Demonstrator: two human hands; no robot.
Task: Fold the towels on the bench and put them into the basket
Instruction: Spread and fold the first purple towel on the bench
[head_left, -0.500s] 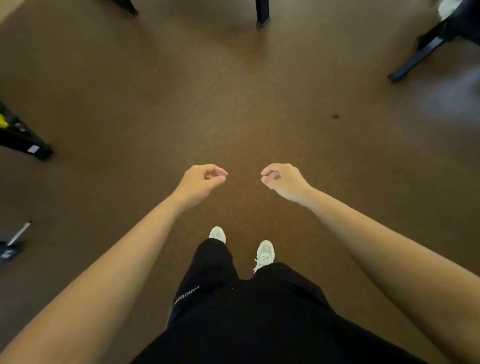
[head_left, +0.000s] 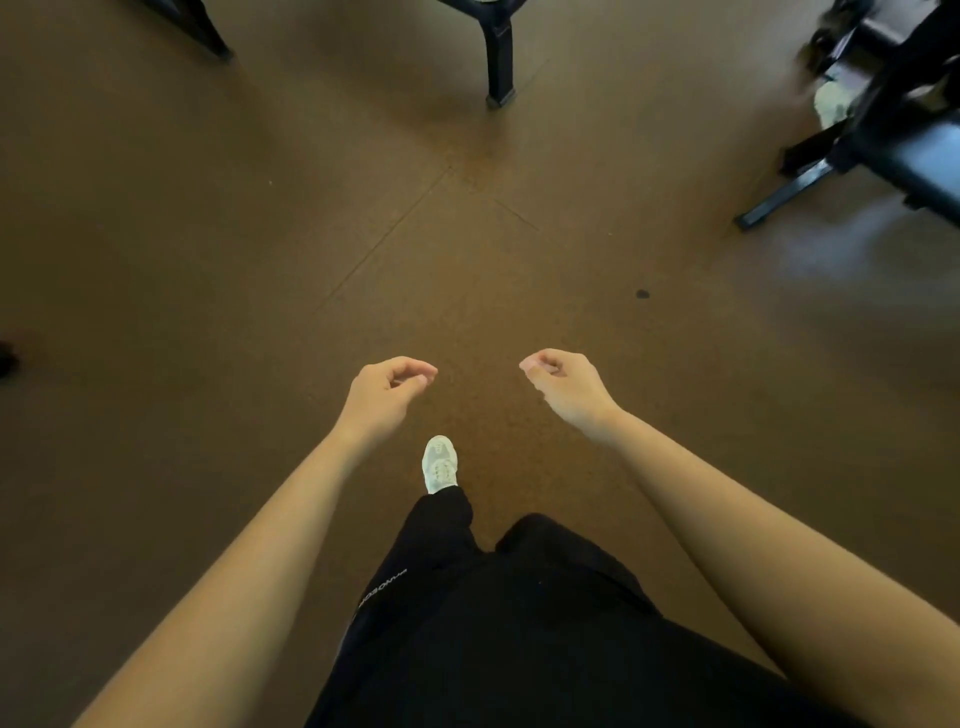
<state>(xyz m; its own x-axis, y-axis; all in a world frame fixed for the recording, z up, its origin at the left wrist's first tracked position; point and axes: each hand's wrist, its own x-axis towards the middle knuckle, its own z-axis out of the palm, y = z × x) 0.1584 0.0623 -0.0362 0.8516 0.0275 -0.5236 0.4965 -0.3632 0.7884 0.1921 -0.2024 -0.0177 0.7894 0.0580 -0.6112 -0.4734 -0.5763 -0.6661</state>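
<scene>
I am looking down at a brown floor. My left hand (head_left: 387, 389) and my right hand (head_left: 563, 384) are held out in front of me at waist height, a short gap apart, fingers loosely curled and holding nothing. A black bench (head_left: 914, 150) stands at the upper right, partly cut off by the frame edge. A pale crumpled thing (head_left: 831, 106) shows behind its frame; I cannot tell whether it is a towel. No basket is in view.
A black furniture leg (head_left: 500, 57) stands on the floor at top centre and another leg (head_left: 205, 31) at the top left. A small dark object (head_left: 6, 358) sits at the left edge. My white shoe (head_left: 440, 463) is stepped forward.
The view has moved forward: the black legs and the bench are nearer and lower in frame. One foot has stepped ahead and the other is now hidden. Both hands have loosened slightly.
</scene>
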